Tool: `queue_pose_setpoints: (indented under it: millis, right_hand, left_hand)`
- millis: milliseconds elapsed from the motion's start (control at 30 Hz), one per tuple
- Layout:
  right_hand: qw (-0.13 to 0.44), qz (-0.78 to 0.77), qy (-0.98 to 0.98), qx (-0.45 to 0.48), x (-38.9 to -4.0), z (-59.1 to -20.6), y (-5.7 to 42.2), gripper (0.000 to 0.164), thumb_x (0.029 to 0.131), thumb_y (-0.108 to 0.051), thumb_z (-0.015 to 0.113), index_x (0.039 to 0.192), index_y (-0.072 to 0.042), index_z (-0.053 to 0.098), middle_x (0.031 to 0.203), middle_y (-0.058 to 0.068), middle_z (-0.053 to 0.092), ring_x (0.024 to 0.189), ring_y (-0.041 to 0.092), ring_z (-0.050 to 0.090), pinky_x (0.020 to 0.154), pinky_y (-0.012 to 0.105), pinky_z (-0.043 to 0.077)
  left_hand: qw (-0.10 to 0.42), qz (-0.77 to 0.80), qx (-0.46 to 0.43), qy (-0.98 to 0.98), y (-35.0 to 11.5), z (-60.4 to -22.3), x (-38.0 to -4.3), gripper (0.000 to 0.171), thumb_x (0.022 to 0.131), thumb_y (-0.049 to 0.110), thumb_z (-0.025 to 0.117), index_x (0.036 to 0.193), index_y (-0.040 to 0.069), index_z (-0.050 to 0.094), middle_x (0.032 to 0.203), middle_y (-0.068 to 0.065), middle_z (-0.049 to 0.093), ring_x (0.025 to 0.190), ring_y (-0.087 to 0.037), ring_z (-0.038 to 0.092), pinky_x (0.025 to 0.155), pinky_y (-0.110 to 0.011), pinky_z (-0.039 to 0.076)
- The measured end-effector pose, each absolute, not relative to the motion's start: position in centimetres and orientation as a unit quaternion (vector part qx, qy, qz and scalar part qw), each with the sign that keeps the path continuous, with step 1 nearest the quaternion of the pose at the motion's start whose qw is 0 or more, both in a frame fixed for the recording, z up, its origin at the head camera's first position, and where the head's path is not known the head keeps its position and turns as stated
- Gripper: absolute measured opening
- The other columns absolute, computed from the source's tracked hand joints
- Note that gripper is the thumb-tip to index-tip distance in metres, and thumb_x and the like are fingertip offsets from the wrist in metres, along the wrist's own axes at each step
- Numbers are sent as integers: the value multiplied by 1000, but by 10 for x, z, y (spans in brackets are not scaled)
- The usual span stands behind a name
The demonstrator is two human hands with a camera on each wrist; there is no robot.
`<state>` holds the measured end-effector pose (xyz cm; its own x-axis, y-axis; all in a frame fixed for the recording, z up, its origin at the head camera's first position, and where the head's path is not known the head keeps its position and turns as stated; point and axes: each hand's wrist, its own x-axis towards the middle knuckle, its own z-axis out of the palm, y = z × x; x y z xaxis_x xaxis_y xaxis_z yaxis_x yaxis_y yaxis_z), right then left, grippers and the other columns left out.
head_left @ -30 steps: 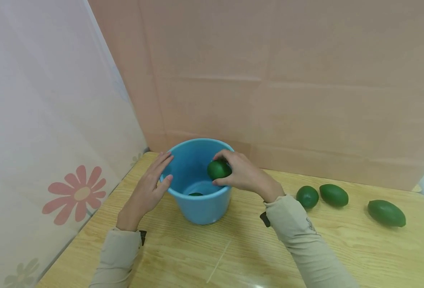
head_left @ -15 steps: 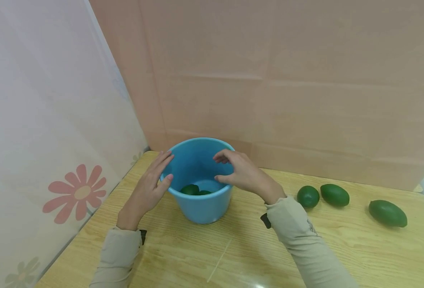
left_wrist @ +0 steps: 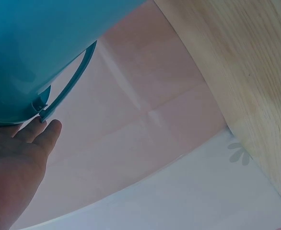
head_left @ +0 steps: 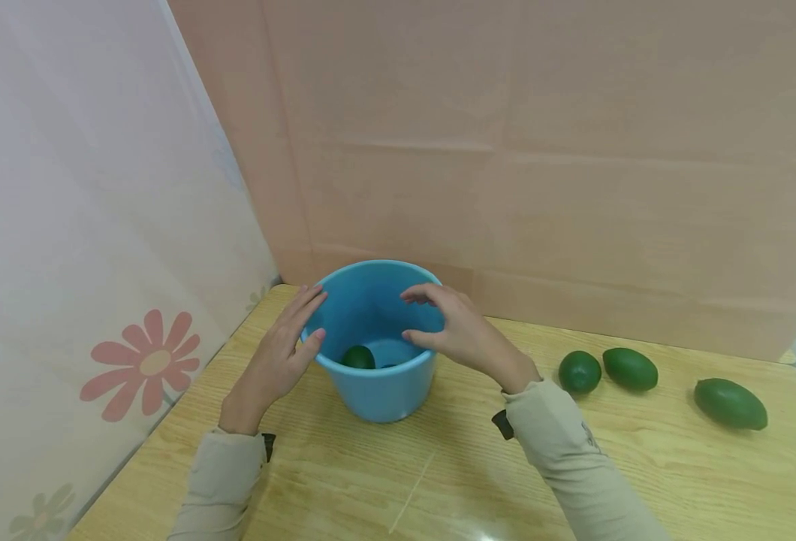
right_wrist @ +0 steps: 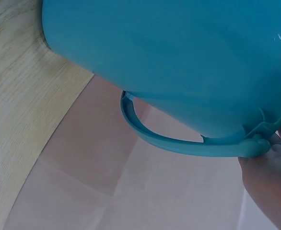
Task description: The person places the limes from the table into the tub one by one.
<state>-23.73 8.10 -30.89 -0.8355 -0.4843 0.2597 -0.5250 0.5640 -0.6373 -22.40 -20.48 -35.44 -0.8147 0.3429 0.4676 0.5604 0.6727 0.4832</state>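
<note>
A light blue bucket stands upright on the table in the head view. Inside, against its near wall, lies a green lime, with a dark sliver beside it mostly hidden by the rim. My left hand rests at the left of the rim, fingers extended. At the right side of the rim, my right hand holds nothing; its thumb and fingers are spread apart over the bucket's mouth. Both wrist views show the bucket's blue handle hanging behind the wall, and the hands near its hinges.
Several steps to the right, three more limes lie on the wooden table: a rounder lime, a pointed lime and a longer lime. A pinkish backdrop rises behind, and a flowered white sheet borders the left.
One second ago my right hand held a lime over the bucket; it has let go and the lime dropped inside. Limes in the bucket have shifted slightly. The left hand stays in place.
</note>
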Motion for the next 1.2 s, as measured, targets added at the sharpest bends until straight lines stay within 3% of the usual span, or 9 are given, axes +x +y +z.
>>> queue_pose_setpoints:
  millis: [233,467,767,1033,1200]
  right_hand:
    - [55,382,-870,307,-235,-313,85,46,81,-28,69,122,-17,53,125,-1,55,120,22,49,99,41,43]
    - [98,384,-855,335,-232,-313,92,48,78,-32,71,121,-22,52,125,-6,51,120,14,46,98,42,43]
    - [123,396,-845,339,-228,-310,104,50,76,-25,74,121,-18,53,128,0,49,121,16,45,93,41,48]
    - [132,383,-863,302,-225,-310,120,51,80,-35,69,124,-17,52,129,-4,48,123,14,43,100,43,41]
    - [131,383,-880,249,-224,-312,134,55,78,-43,68,126,-23,49,130,-8,47,124,14,42,101,47,38]
  left_hand:
    - [165,-321,-258,-896,-204,-355,-223,53,94,21,46,144,14,29,152,-2,22,144,-23,8,109,-59,20]
    - [168,-319,-260,-896,-202,-354,-223,52,96,27,43,144,16,29,152,-2,23,144,-23,8,108,-58,21]
    - [170,-316,-258,-897,-201,-354,-224,53,94,22,46,144,15,29,152,-2,23,143,-24,9,109,-58,21]
    - [169,-316,-259,-897,-200,-354,-224,52,96,26,44,144,16,29,152,-3,23,144,-24,9,109,-58,20]
    - [170,-315,-260,-897,-200,-353,-225,52,95,24,45,144,16,29,152,-3,23,144,-24,9,109,-58,20]
